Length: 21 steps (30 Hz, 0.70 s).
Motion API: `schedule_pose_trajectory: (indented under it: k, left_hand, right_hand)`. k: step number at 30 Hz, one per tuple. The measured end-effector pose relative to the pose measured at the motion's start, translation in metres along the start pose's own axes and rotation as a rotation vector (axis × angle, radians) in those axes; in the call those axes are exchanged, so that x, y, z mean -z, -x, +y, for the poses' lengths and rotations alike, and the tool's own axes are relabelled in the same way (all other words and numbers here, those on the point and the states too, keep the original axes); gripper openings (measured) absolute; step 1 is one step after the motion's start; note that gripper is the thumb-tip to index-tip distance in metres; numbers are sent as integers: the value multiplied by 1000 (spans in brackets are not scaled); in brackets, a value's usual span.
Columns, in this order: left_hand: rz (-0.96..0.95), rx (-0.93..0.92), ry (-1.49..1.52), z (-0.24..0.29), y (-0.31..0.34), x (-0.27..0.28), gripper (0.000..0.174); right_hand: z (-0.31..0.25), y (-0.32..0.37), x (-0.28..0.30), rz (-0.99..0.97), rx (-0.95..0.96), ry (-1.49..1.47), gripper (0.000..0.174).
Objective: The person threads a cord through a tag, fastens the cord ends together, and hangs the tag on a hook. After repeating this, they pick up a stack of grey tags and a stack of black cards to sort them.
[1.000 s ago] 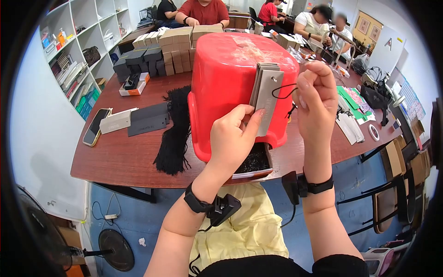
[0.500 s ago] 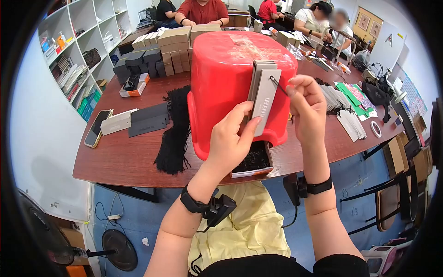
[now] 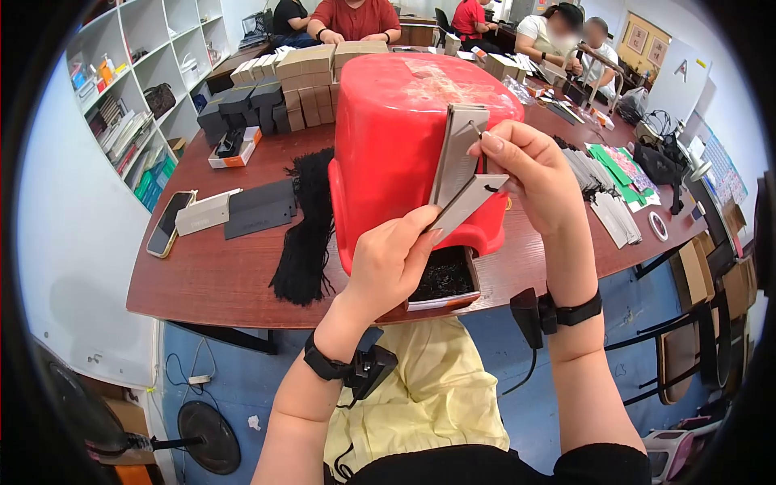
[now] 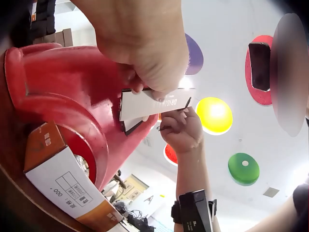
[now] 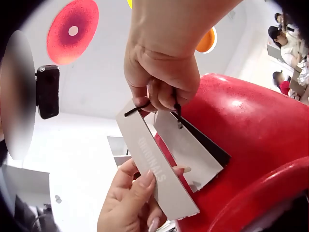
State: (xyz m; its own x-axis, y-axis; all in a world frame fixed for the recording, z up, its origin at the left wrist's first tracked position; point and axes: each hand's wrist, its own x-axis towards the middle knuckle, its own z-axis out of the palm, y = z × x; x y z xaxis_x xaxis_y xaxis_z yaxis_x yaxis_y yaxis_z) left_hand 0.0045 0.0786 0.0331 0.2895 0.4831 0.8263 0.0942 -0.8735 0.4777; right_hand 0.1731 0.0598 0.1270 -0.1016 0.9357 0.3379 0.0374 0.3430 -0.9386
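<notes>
My left hand (image 3: 390,257) grips several grey hang tags in front of a red plastic stool (image 3: 384,145). The front tag (image 3: 473,200), printed "ORIGINALS", tilts away to the right from the upright stack (image 3: 457,158). A black cord (image 5: 137,110) runs through the hole at that tag's end. The fingertips of my right hand (image 3: 540,174) pinch the cord close by the holes at the tags' upper ends. In the right wrist view, another black cord part (image 5: 177,113) hangs from those fingers over the tags behind.
An open box of black cords (image 3: 443,279) sits under the stool's cut-out at the table edge. Left of the stool lie a black cord bundle (image 3: 305,234), dark tags (image 3: 260,212) and a phone (image 3: 170,225). Finished-looking corded tags (image 3: 614,220) and a tape roll (image 3: 657,226) lie right.
The right hand has come left and in toward the tags' tops, drawing the cord close. The front tag has swung away from the stack and tilts right; the left hand has lowered slightly.
</notes>
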Motion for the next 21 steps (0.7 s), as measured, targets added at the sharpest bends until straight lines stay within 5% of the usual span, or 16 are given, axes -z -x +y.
schedule_pose_trajectory:
  k: [6, 8, 10, 13, 16, 21]
  left_hand:
    - [-78, 94, 172, 18, 5, 6, 19]
    - [-184, 286, 332, 31, 5, 14, 18]
    - [-178, 390, 476, 28, 14, 13, 18]
    - [-185, 570, 658, 31, 20, 16, 17]
    - [-227, 670, 650, 46, 19, 21, 16]
    - [-261, 765, 660, 60, 24, 24, 16]
  right_hand:
    - [-3, 7, -2, 125, 261, 152, 16]
    - [-8, 13, 2, 244, 366, 161, 14]
    - [-9, 20, 10, 252, 385, 16, 13]
    - [-7, 32, 25, -76, 314, -822, 18]
    - [1, 47, 21, -260, 254, -984, 20]
    - [-3, 71, -3, -132, 237, -27, 38]
